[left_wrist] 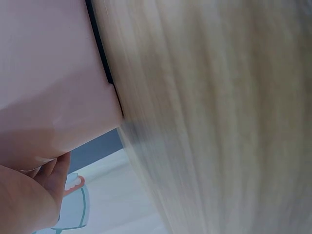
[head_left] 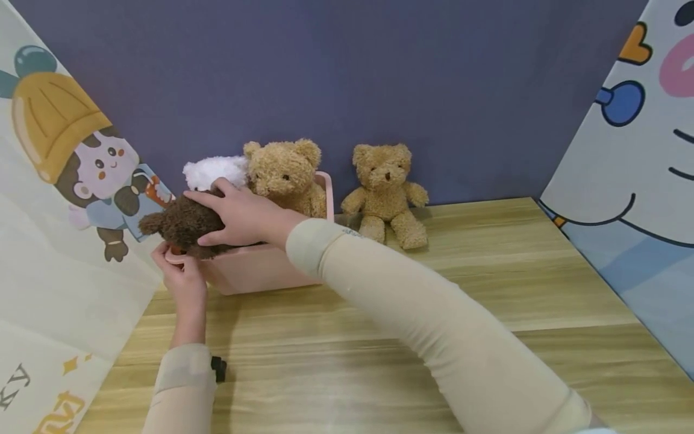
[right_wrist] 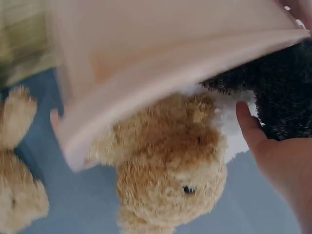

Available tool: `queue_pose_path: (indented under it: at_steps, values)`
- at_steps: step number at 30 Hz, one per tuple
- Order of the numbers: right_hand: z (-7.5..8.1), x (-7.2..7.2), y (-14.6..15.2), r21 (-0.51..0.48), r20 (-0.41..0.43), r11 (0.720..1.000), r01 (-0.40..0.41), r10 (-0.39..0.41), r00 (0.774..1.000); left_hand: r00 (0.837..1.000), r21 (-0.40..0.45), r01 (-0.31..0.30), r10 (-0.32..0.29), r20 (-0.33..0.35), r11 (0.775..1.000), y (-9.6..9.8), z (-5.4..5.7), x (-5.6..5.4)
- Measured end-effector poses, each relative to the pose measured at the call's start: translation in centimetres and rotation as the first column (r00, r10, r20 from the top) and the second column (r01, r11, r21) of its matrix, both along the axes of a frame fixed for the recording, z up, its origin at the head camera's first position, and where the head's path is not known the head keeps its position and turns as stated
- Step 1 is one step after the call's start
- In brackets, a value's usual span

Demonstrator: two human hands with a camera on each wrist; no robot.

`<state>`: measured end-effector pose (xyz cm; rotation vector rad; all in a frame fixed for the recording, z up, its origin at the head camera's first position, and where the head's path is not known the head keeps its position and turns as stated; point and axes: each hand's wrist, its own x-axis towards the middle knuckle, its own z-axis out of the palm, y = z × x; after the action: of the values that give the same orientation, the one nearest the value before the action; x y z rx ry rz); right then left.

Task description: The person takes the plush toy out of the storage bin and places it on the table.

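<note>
A pink storage bin [head_left: 260,271] stands on the table against the back wall. My left hand [head_left: 184,277] grips the rim at its left end; in the left wrist view the fingers [left_wrist: 56,178] curl at the bin's edge. A dark brown teddy bear [head_left: 181,220] lies at the bin's left side, partly over the rim. Across its body my right hand [head_left: 244,214] holds it, thumb in front and fingers spread over the top. Behind it, a white plush toy [head_left: 214,171] and a light brown teddy bear [head_left: 283,172] sit in the bin, lower parts hidden.
Another light brown teddy bear [head_left: 384,191] sits upright on the wooden table [head_left: 336,355], right of the bin, by the dark blue back wall [head_left: 347,78]. Printed cartoon panels flank the table at left and right. A small black object [head_left: 218,369] is at my left sleeve.
</note>
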<state>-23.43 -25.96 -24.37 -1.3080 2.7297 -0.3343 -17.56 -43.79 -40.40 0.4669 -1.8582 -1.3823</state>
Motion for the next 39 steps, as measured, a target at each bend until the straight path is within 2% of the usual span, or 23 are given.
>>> queue_pose_path:
  at_steps: [4,10,15,19,32,39]
  values:
    - [-0.2,0.4,-0.6,-0.036,0.018,0.999,0.039,-0.038,0.999,1.0,-0.047,-0.015,0.016,0.014,0.999,0.2,0.1,0.1]
    - [0.0,1.1,-1.6,-0.05,0.041,0.992,0.117,-0.115,0.992,0.999,-0.068,-0.024,0.027,0.046,0.997,0.2,0.1,0.2]
    - [0.0,1.5,-2.5,-0.035,0.003,0.988,0.15,-0.15,0.989,0.998,-0.07,-0.014,0.017,0.055,0.997,0.1,0.0,0.2]
    - [-0.1,1.5,-2.8,-0.017,-0.011,0.989,0.147,-0.147,0.989,0.999,-0.07,-0.018,0.022,0.05,0.997,0.1,0.0,0.0]
    - [0.0,1.5,-3.0,0.003,0.072,0.986,0.166,-0.166,0.984,0.999,-0.045,-0.029,0.03,0.014,0.999,0.0,-0.2,-0.1]
    - [-0.2,1.3,-2.9,-0.012,0.062,0.987,0.162,-0.161,0.985,0.999,-0.048,-0.044,0.046,0.029,0.998,0.1,-0.3,-0.1]
